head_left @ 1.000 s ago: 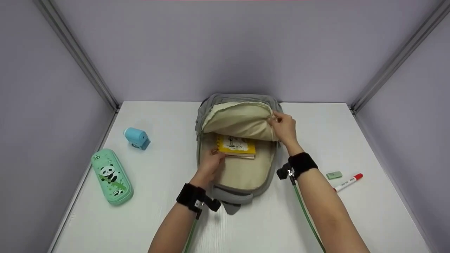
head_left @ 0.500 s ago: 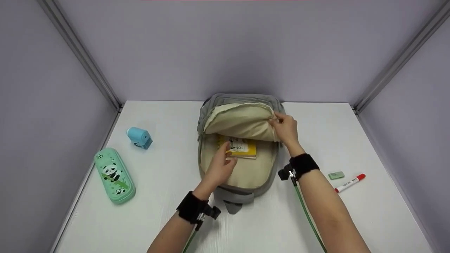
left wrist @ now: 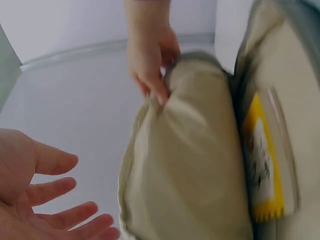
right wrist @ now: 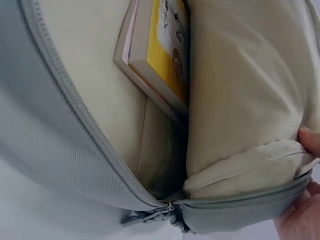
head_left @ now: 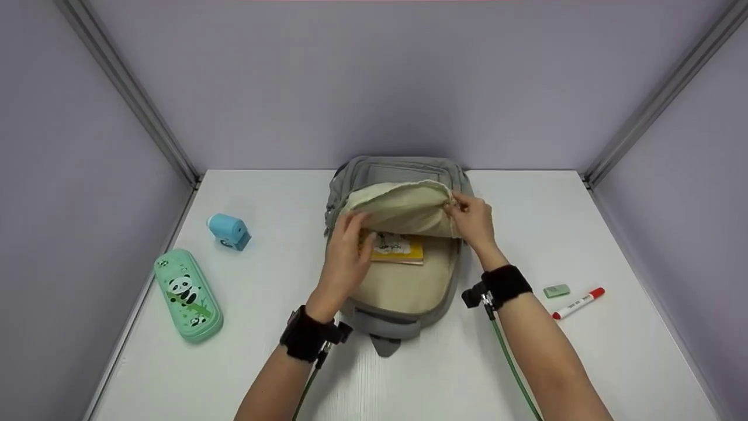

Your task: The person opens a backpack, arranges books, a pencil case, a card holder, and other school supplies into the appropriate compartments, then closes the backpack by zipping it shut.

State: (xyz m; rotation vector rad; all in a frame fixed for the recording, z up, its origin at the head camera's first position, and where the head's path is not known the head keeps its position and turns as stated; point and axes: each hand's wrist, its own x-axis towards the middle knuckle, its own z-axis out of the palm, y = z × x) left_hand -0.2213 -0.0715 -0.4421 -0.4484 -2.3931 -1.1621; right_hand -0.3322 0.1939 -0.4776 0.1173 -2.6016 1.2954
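A grey backpack point(head_left: 380, 171) lies on the table with its main pocket unzipped. My right hand point(head_left: 474, 222) pinches the edge of its cream-lined flap point(head_left: 403, 210), holding it raised. Inside the pocket sits a yellow-covered book point(head_left: 409, 250), partly under the flap; another thin book or booklet point(right wrist: 131, 70) shows beneath it in the right wrist view. My left hand point(head_left: 342, 260) hovers by the flap's left side. In the left wrist view its fingers point(left wrist: 55, 192) are spread, hold nothing, and look apart from the cloth. A zipper pull point(right wrist: 171, 206) shows at the opening's corner.
At the left of the table are a blue pencil sharpener-like object point(head_left: 229, 231) and a green panda pencil case point(head_left: 188, 295). A green eraser point(head_left: 556, 290) and a red-capped marker point(head_left: 578, 303) lie at the right. Walls enclose the table's back and sides.
My left hand has left the book's corner, passed over the book, and moved up and left to the flap. The flap hangs slightly lower, still in my right hand's pinch.
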